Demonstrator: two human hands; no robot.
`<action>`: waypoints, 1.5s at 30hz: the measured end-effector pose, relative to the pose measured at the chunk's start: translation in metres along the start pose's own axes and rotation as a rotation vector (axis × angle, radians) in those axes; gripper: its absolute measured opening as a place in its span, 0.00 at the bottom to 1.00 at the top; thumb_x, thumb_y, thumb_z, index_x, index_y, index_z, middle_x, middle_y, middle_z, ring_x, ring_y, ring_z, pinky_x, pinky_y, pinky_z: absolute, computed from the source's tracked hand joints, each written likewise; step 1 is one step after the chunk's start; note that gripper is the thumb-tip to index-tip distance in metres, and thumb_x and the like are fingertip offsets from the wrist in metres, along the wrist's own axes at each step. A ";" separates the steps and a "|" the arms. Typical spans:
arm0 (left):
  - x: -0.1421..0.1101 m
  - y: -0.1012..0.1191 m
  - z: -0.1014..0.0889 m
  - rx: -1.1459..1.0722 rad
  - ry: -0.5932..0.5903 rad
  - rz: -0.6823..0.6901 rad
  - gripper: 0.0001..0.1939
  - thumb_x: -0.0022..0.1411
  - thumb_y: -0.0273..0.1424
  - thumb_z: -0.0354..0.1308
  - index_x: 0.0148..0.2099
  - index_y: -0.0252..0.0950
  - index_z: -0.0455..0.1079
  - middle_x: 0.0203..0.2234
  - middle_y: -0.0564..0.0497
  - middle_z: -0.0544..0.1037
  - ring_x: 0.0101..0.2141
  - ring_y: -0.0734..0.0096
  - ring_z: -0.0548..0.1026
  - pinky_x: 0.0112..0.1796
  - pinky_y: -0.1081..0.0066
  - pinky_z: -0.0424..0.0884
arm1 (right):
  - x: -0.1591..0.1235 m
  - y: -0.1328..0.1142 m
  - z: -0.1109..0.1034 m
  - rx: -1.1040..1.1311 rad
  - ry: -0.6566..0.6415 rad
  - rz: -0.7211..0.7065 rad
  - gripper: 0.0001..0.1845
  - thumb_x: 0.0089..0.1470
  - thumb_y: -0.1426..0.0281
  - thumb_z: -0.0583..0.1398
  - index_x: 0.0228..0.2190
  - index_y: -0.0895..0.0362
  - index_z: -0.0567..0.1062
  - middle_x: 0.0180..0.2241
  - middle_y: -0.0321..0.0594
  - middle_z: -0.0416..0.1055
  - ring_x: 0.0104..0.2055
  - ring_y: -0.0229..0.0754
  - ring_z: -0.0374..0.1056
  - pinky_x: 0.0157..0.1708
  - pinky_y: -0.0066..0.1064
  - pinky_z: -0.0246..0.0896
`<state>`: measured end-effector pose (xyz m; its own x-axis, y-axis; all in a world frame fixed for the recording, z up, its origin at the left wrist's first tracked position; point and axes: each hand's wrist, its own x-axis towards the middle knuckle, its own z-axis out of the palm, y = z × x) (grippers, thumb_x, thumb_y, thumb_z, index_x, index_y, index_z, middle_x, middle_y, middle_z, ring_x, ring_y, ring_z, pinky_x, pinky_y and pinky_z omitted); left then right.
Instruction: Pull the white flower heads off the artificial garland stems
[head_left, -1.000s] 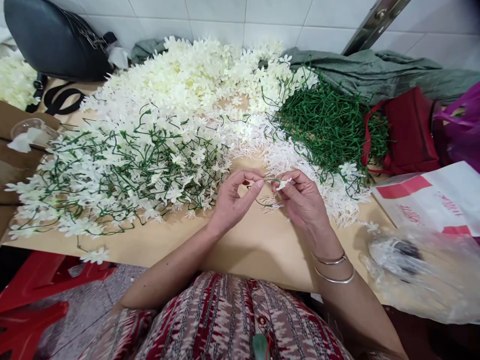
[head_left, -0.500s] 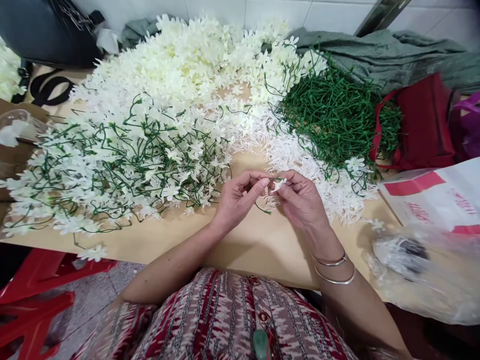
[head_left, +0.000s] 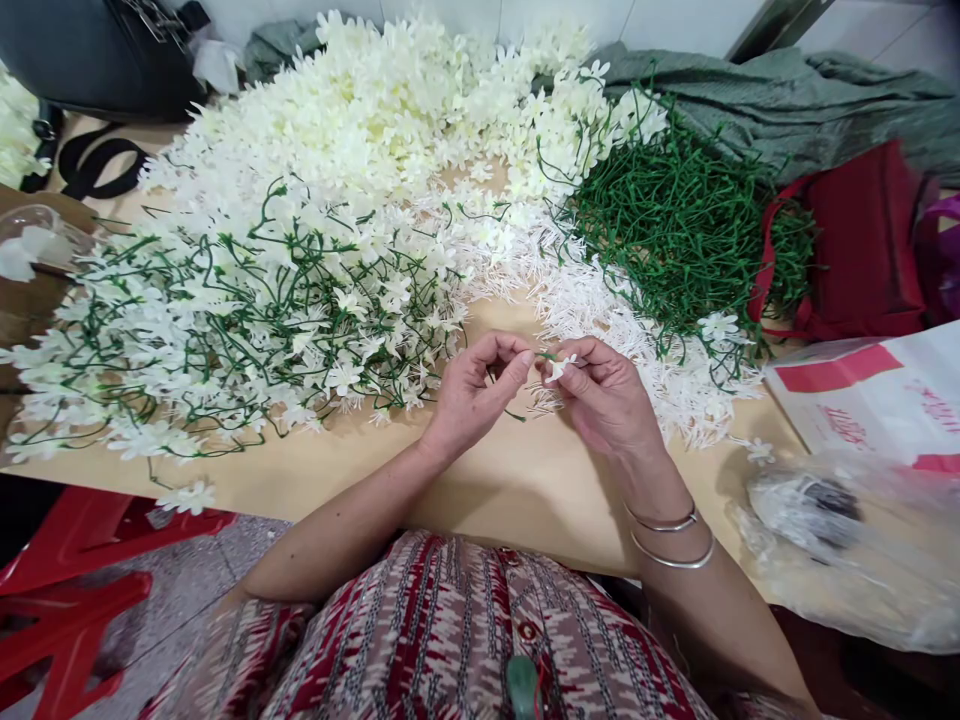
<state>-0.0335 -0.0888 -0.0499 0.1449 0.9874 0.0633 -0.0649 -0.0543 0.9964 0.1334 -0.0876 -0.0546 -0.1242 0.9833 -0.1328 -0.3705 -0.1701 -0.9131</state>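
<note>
My left hand (head_left: 480, 390) pinches a thin green plastic stem (head_left: 549, 357) between thumb and forefinger. My right hand (head_left: 607, 395) grips a small white artificial flower (head_left: 560, 370) at the other end of that stem, the two meeting between my fingertips. The stem's lower tip hangs below my left fingers. Left of my hands spreads a heap of white flowers on green stems (head_left: 262, 310). Just beyond my right hand lie thin white stamens (head_left: 592, 305), and behind them a pile of loose green stems (head_left: 675, 220).
Loose cream-white petals (head_left: 390, 110) are heaped at the back of the table (head_left: 510, 490). A red bag (head_left: 862, 245), a printed white bag (head_left: 885, 390) and a clear plastic bag (head_left: 840, 550) lie right. A black bag (head_left: 97, 60) stands back left; red stools (head_left: 90, 550) are below.
My hands have shifted very slightly, and more of the white flower shows between my fingertips. Both keep their pinch. The whole view has moved a little.
</note>
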 end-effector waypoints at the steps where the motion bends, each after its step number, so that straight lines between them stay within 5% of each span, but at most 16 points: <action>1: 0.000 0.001 0.000 -0.007 0.005 -0.011 0.16 0.67 0.46 0.62 0.38 0.38 0.72 0.24 0.57 0.71 0.24 0.78 0.65 0.27 0.73 0.63 | 0.000 -0.002 0.000 0.019 0.005 0.002 0.14 0.43 0.60 0.77 0.28 0.49 0.81 0.27 0.30 0.75 0.28 0.33 0.69 0.33 0.27 0.69; 17: 0.000 0.002 0.001 -0.005 -0.057 0.054 0.17 0.68 0.47 0.63 0.39 0.37 0.75 0.26 0.55 0.77 0.25 0.78 0.68 0.29 0.73 0.67 | -0.001 -0.007 -0.005 0.057 -0.032 0.168 0.17 0.39 0.60 0.79 0.28 0.51 0.82 0.25 0.31 0.76 0.25 0.32 0.70 0.26 0.24 0.66; 28: 0.001 -0.015 0.005 -0.238 -0.132 -0.085 0.22 0.63 0.50 0.66 0.36 0.35 0.71 0.27 0.54 0.78 0.27 0.77 0.76 0.34 0.73 0.76 | 0.003 -0.004 -0.014 0.088 -0.110 0.288 0.14 0.43 0.63 0.78 0.28 0.51 0.80 0.25 0.32 0.77 0.26 0.34 0.71 0.29 0.28 0.69; 45: -0.005 -0.019 0.010 -0.213 -0.150 -0.129 0.18 0.68 0.46 0.63 0.40 0.35 0.70 0.28 0.50 0.82 0.31 0.73 0.81 0.37 0.72 0.79 | 0.008 -0.007 -0.023 0.078 -0.185 0.364 0.17 0.41 0.61 0.78 0.27 0.54 0.78 0.22 0.32 0.77 0.26 0.36 0.72 0.30 0.29 0.68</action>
<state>-0.0231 -0.0946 -0.0683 0.3085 0.9504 -0.0401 -0.2401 0.1185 0.9635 0.1557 -0.0768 -0.0582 -0.4202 0.8314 -0.3635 -0.3397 -0.5156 -0.7866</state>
